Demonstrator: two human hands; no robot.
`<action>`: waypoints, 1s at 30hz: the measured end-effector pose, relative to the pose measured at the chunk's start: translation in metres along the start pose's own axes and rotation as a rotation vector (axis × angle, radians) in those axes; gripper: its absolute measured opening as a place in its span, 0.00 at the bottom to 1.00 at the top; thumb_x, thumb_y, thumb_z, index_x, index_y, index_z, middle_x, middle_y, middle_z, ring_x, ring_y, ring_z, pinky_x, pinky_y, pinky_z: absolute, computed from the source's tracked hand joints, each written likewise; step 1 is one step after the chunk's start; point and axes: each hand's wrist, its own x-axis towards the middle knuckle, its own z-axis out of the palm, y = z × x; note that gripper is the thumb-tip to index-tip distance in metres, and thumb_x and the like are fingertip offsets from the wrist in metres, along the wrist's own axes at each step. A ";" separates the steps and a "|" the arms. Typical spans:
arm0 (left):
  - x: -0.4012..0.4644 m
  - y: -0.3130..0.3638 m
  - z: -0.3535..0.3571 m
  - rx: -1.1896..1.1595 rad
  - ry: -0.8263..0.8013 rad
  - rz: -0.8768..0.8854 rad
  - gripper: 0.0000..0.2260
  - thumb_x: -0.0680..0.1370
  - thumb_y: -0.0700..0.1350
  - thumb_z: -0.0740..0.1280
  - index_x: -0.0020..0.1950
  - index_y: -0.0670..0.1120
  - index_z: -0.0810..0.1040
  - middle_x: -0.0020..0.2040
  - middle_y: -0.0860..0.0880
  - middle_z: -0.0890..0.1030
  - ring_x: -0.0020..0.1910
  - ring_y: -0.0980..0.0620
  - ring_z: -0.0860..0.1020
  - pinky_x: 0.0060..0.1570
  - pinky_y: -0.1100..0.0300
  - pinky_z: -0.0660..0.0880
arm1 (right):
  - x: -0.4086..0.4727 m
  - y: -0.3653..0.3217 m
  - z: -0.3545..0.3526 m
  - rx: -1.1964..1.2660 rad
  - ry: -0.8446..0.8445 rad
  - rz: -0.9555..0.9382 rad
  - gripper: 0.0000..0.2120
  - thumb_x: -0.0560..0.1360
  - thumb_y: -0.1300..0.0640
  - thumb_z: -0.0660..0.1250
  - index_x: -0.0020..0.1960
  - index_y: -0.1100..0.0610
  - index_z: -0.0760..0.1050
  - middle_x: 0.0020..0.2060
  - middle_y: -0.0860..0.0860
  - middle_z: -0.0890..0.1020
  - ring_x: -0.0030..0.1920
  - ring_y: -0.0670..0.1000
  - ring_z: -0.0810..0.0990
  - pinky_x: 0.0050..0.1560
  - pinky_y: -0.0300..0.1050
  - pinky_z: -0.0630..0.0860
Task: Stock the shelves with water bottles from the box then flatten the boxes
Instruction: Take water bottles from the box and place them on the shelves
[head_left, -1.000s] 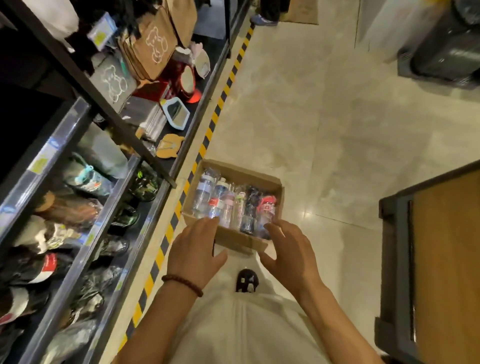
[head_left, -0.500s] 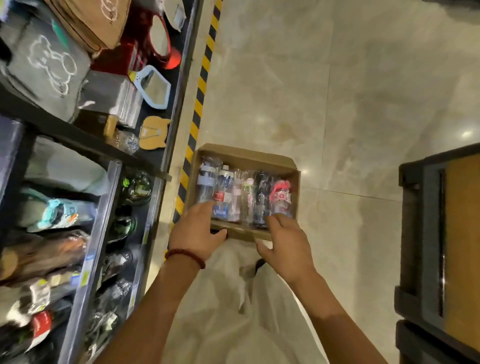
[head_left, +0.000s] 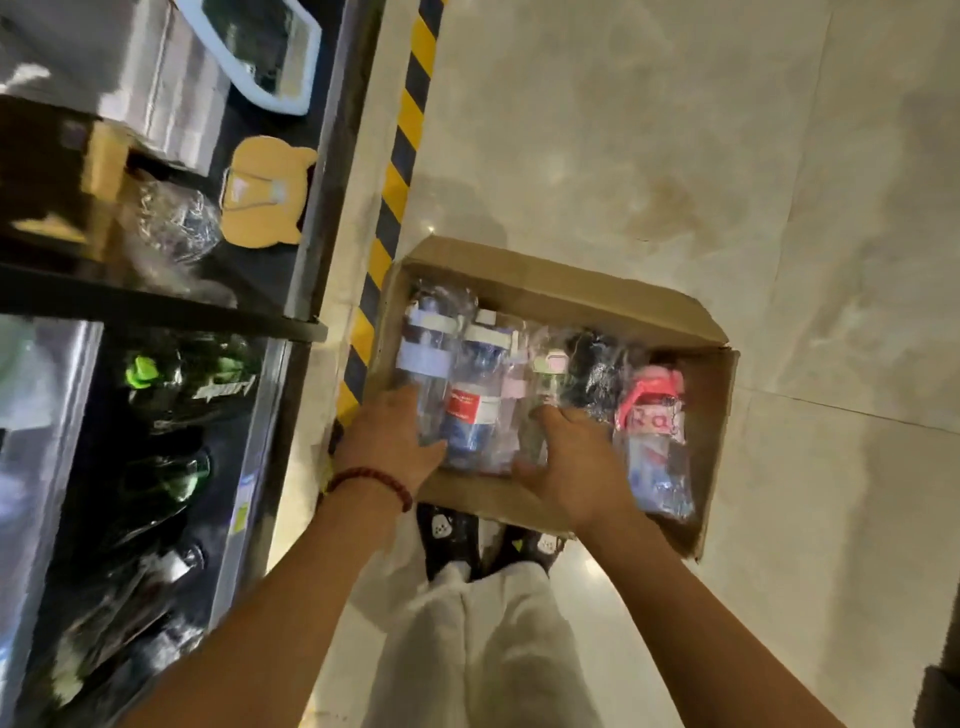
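Both hands gripping bottles — five, one box

Open cardboard box on floor, wrapped bottles lying inside.

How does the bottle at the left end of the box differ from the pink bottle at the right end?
The left bottle has a white lid and a pale lavender band; the pink bottle has a pink lid and strap. The left hand touches the left bottle; no hand touches the pink bottle. Both lie wrapped in clear plastic in the cardboard box.
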 end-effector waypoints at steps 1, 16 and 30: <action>0.018 -0.007 0.013 -0.022 -0.001 -0.005 0.24 0.71 0.51 0.72 0.64 0.47 0.71 0.61 0.44 0.76 0.58 0.44 0.75 0.56 0.51 0.74 | 0.016 0.005 0.010 0.024 -0.037 0.023 0.22 0.71 0.50 0.70 0.62 0.56 0.72 0.57 0.54 0.76 0.57 0.56 0.74 0.53 0.47 0.73; 0.141 -0.065 0.150 -0.349 0.330 -0.295 0.38 0.67 0.58 0.72 0.73 0.48 0.63 0.68 0.45 0.71 0.67 0.44 0.70 0.64 0.49 0.68 | 0.179 0.054 0.154 0.679 -0.139 0.309 0.32 0.66 0.46 0.76 0.65 0.56 0.69 0.56 0.50 0.80 0.54 0.51 0.79 0.53 0.48 0.78; 0.145 -0.056 0.144 -1.141 -0.111 -0.377 0.22 0.63 0.43 0.78 0.53 0.52 0.76 0.48 0.49 0.82 0.44 0.51 0.82 0.40 0.57 0.78 | 0.160 0.088 0.146 1.164 -0.183 0.392 0.49 0.56 0.52 0.79 0.72 0.52 0.60 0.62 0.54 0.76 0.51 0.56 0.82 0.41 0.47 0.81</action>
